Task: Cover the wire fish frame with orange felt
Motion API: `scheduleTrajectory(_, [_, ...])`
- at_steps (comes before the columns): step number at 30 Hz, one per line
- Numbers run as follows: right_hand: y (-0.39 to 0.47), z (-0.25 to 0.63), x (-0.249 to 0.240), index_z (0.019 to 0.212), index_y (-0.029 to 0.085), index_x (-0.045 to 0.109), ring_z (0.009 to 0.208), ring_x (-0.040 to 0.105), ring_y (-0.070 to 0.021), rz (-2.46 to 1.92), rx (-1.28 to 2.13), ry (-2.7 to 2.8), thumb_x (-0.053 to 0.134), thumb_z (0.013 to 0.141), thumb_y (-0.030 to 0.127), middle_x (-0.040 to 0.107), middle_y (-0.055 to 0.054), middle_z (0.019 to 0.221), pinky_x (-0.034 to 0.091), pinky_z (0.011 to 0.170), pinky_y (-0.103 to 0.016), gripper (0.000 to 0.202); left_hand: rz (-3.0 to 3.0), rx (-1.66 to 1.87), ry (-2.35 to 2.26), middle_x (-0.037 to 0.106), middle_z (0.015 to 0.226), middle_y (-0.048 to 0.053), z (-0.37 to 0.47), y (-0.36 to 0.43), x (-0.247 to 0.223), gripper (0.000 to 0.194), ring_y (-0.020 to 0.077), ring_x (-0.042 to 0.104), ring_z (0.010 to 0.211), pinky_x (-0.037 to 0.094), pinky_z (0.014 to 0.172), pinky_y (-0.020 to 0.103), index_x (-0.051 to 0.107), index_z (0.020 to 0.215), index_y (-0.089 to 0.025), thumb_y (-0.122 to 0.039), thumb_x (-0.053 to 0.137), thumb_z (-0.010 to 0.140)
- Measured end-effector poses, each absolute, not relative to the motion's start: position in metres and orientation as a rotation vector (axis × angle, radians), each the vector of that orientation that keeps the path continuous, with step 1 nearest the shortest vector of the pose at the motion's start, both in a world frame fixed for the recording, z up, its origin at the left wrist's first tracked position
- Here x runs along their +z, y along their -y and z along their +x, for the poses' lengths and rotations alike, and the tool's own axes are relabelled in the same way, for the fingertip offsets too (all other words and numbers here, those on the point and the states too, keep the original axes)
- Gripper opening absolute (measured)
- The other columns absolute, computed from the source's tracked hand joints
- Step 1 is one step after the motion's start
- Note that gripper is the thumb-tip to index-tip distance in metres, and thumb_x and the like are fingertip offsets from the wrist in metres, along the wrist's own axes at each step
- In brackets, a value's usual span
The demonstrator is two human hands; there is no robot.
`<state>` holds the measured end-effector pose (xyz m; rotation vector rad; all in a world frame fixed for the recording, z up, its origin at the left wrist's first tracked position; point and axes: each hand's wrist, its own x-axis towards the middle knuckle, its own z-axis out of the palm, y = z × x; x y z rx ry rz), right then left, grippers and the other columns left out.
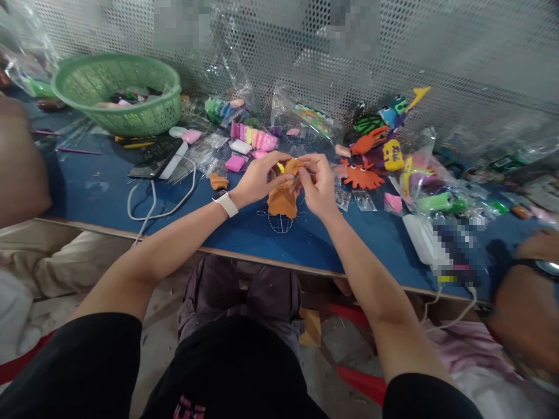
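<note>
Between the fingertips of both my hands is a small lump of orange-brown modelling clay (293, 167). My left hand (261, 174) pinches it from the left, with a bit of yellow showing by the fingers. On the other side, my right hand (318, 181) closes on the same lump with thumb and forefinger. Just beneath lies a larger flattened orange-brown clay piece (282, 201), draped over a wire frame (280, 224) whose rounded lower end sticks out towards me. Another orange-brown clay chunk (219, 181) rests left of my left wrist.
A green basket (131, 119) stands back left, near a phone (152, 160) and a looping white cable (192, 183). Pink clay packs (236, 163) lie behind my left hand. Right are an orange clay crab (362, 176), plastic bags and a white power bank (421, 240). People sit at both sides.
</note>
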<state>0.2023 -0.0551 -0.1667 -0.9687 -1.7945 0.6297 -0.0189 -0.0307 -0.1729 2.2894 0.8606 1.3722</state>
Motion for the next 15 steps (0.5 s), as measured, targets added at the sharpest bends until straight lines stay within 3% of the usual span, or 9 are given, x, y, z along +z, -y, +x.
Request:
scheduleTrajectory(4, [0.055,0.201,-0.174,0.132,0.035,0.067,0.071,0.080,-0.0284,-0.974,0.605,1.760,0.051,0.109,0.097,0.079,-0.008,0.107,0.065,0.061,-0.049,0.068,2.292,1.335,-0.940,0.083,0.102,0.007,-0.017,0.031,-0.173,0.016,0.0214,0.076,0.086,0.063,0.080,0.036,0.077,0.115,-0.022,-0.037,0.080,0.110])
scheduleTrajectory(8, [0.059,0.200,-0.173,0.134,0.035,0.065,0.075,0.079,-0.0292,-0.961,0.625,1.819,0.059,0.101,0.101,0.079,-0.007,0.104,0.067,0.069,-0.052,0.074,2.342,1.346,-0.974,0.073,0.084,0.003,-0.019,0.028,-0.173,0.029,0.0203,0.067,0.075,0.057,0.075,0.036,0.066,0.090,-0.024,-0.038,0.073,0.114])
scheduleTrajectory(11, [0.065,0.199,-0.168,0.130,0.033,0.066,0.076,0.074,-0.0290,-0.999,0.505,1.842,0.068,0.095,0.101,0.077,-0.006,0.099,0.066,0.072,-0.053,0.077,2.439,1.331,-0.972,0.073,0.086,0.005,-0.021,0.030,-0.173,0.025,0.0220,0.067,0.077,0.055,0.074,0.037,0.064,0.091,-0.025,-0.036,0.069,0.113])
scheduleTrajectory(15, [0.071,0.196,-0.159,0.119,0.032,0.067,0.069,0.066,-0.0264,-1.049,0.339,1.818,0.074,0.097,0.094,0.068,-0.002,0.083,0.060,0.065,-0.049,0.066,2.638,1.246,-0.918,0.079,0.100,0.011,-0.021,0.039,-0.171,0.017,0.0257,0.074,0.087,0.057,0.076,0.039,0.073,0.107,-0.023,-0.033,0.060,0.113])
